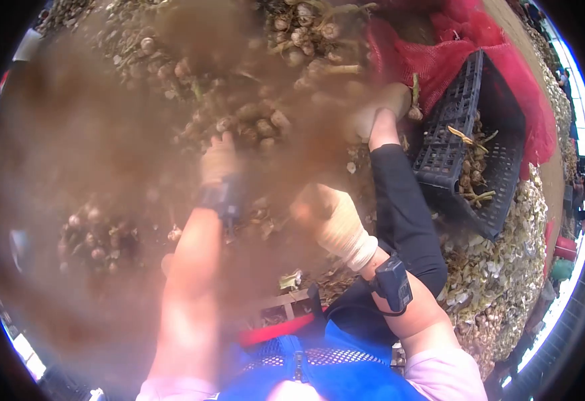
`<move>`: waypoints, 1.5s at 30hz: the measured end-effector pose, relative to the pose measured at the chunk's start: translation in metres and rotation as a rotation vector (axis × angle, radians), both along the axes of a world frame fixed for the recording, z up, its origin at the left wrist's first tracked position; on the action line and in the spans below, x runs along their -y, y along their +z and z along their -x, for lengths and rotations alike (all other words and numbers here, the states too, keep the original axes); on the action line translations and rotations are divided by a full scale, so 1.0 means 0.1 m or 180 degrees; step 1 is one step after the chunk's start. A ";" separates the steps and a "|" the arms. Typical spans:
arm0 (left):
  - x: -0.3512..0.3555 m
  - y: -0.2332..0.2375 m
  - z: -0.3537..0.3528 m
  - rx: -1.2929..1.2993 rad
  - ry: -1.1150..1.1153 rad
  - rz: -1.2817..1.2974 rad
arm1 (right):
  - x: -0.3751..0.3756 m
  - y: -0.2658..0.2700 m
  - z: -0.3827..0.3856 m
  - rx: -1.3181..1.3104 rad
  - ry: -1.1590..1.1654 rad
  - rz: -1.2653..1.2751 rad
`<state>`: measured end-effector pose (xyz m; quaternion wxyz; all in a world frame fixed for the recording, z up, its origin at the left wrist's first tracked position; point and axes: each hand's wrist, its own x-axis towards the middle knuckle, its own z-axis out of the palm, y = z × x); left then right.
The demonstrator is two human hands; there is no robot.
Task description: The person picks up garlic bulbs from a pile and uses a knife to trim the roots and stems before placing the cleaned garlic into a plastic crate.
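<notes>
My left hand [219, 162], in a pale work glove, reaches forward to the near side of a heap of garlic bulbs [266, 127]. Its visible fingers are stretched out toward the bulbs; whether they touch one is blurred. My right hand [332, 220], gloved too, is curled closed in front of my body, nearer than the heap. A brown smear over the view hides what its fingers hold, if anything. Each wrist carries a dark strapped device, the right one [393, 284] showing clearly.
A black plastic crate [447, 150] with garlic and stalks inside lies tilted at the right, beside red mesh netting [526, 87]. My outstretched leg [406, 207] lies between it and my hands. Dry garlic skins [500, 267] cover the right side. Another group of bulbs [98, 237] lies left.
</notes>
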<state>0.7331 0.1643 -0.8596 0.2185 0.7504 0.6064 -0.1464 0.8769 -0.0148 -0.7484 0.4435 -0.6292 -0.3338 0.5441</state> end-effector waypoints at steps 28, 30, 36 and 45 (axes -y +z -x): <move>1.38 1.60 0.68 0.2396 -0.0614 -0.0182 | 0.24 0.30 -0.05 0.2355 0.1678 -0.1326; 1.36 1.47 0.74 0.2687 -0.0741 -0.0036 | 0.25 0.24 -0.05 0.2288 0.1614 -0.1397; 1.58 1.83 0.57 0.3623 0.2113 0.2670 | 0.24 -0.23 -0.08 0.1841 0.1539 -0.2063; 1.66 1.82 0.69 0.3607 0.1652 0.2739 | 0.25 -0.52 -0.10 0.1618 0.1539 -0.2175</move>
